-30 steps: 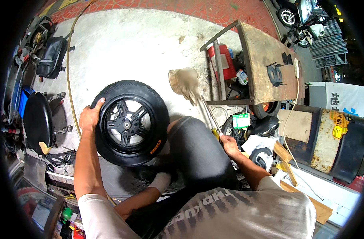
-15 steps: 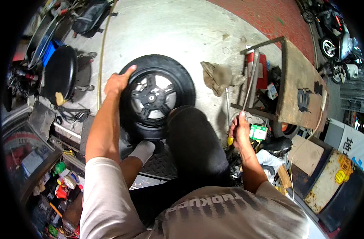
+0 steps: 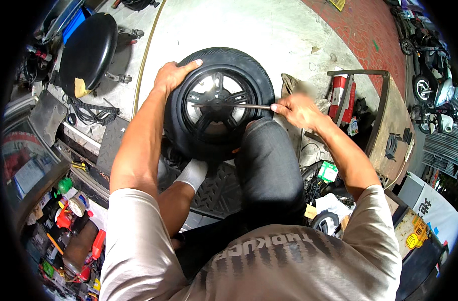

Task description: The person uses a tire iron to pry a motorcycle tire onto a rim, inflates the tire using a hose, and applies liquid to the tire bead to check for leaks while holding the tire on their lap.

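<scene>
A small wheel with a black tyre [image 3: 261, 83] and a silver-and-black spoked rim [image 3: 201, 93] stands tilted on the ground by my feet. My left hand [image 3: 175, 76] grips the tyre's upper left edge, its thumb lying along the tread and its other fingers mostly hidden behind. In my right hand [image 3: 300, 111] is a long thin metal tyre lever [image 3: 239, 106], held at its right end with the fingers closed round it. The lever lies level across the front of the rim, its tip over the left spokes; whether it touches them I cannot tell. My bent knee [image 3: 269, 160] is against the wheel's lower right.
On the left are a round black stool [image 3: 88, 52] on castors and a tray of cluttered tools [image 3: 73, 241]. A wooden-topped metal stand [image 3: 394, 125] with a red box [image 3: 339, 95] is at the right. Behind my right hand lies a brown rag [image 3: 288, 84]. Motorcycles stand far right.
My right hand has lifted the tyre lever from beside the stand and swung it left across the rim. My left hand keeps its grip on the tyre. The whole view has shifted.
</scene>
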The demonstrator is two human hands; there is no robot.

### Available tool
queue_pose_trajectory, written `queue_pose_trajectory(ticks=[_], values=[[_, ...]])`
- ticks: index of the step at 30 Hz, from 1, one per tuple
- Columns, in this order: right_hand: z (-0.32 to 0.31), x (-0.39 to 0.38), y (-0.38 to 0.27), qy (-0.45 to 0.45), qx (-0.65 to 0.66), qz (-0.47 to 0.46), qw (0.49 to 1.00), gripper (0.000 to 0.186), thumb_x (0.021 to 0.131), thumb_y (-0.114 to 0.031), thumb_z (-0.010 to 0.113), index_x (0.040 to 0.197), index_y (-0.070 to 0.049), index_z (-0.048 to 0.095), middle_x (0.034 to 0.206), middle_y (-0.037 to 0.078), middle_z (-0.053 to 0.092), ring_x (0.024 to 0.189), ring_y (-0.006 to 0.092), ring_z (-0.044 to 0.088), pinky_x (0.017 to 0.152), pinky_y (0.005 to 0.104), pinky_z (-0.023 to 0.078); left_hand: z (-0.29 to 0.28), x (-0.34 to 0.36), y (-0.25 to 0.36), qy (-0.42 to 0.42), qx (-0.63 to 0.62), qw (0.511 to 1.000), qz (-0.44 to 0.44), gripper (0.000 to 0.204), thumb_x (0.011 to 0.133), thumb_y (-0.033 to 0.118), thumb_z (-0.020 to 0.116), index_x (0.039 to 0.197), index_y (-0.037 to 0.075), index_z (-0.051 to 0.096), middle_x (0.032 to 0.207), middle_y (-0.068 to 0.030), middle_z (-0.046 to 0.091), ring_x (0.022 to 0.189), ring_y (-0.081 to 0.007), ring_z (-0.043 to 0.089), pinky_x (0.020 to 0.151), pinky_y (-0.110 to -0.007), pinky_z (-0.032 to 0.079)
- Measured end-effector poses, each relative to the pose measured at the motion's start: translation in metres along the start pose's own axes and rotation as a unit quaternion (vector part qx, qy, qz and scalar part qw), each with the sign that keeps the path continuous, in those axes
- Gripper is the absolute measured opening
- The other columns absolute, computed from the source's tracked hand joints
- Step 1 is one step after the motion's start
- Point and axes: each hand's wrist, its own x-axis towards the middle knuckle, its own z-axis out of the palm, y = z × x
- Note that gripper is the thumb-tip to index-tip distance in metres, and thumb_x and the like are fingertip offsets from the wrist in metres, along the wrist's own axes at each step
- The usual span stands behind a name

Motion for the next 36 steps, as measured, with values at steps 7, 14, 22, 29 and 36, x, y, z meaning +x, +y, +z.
queue_pose_trajectory(ticks=[7, 14, 22, 29, 36], values=[[0.019, 0.055, 0.013, -0.029, 0.052, -0.027, 0.998, 0.059, 0.104, -0.054, 0.057, 0.077, -0.003, 0.069, 0.071, 0.019, 0.064, 0.072, 0.0375, 0.064, 0.071, 0.0494, 0.050, -0.007, -0.011, -0.015, 0.021, -0.049, 0.998, 0.040, 0.090, 0.079, 0.068, 0.073, 0.130, -0.006, 0.069, 0.126, -0.0281, 0.072, 0.119, -0.0367, 0.071, 0.107, -0.042, 0.052], [0.040, 0.074, 0.015, -0.067, 0.110, 0.005, 0.992, 0.059, 0.105, -0.054, 0.059, 0.079, -0.003, 0.072, 0.069, 0.016, 0.064, 0.070, 0.0266, 0.064, 0.072, 0.0421, 0.051, -0.009, -0.023, 0.011, 0.052, 0.041, 0.997, 0.040, 0.106, 0.075, 0.084, 0.071, 0.133, -0.005, 0.068, 0.129, -0.0291, 0.071, 0.124, -0.0401, 0.068, 0.109, -0.044, 0.051], [0.044, 0.083, 0.018, -0.047, 0.118, -0.005, 0.992, 0.065, 0.102, -0.061, 0.059, 0.073, -0.004, 0.069, 0.066, 0.018, 0.062, 0.067, 0.0345, 0.061, 0.069, 0.0477, 0.049, -0.008, 0.007, -0.010, -0.029, -0.063, 0.997, 0.041, 0.118, 0.072, 0.073, 0.084, 0.137, -0.021, 0.056, 0.127, -0.0367, 0.068, 0.119, -0.0388, 0.070, 0.104, -0.042, 0.055], [0.037, 0.088, 0.011, -0.021, 0.063, -0.007, 0.998, 0.064, 0.100, -0.063, 0.061, 0.076, -0.005, 0.072, 0.067, 0.019, 0.063, 0.069, 0.0390, 0.064, 0.070, 0.0492, 0.050, -0.018, 0.008, -0.004, -0.104, -0.131, 0.986, 0.009, 0.105, 0.068, 0.066, 0.090, 0.125, -0.019, 0.065, 0.112, -0.0324, 0.074, 0.099, -0.0362, 0.077, 0.089, -0.041, 0.062], [-0.050, -0.002, -0.092, -0.068, 0.165, -0.130, 0.975, 0.032, 0.094, -0.014, 0.070, 0.124, -0.006, 0.063, 0.088, 0.017, 0.073, 0.079, 0.0324, 0.072, 0.073, 0.0452, 0.054, -0.018, 0.019, -0.021, -0.094, -0.145, 0.984, 0.036, 0.105, 0.069, 0.064, 0.090, 0.125, -0.021, 0.064, 0.108, -0.0326, 0.075, 0.098, -0.0363, 0.078, 0.088, -0.041, 0.062]])
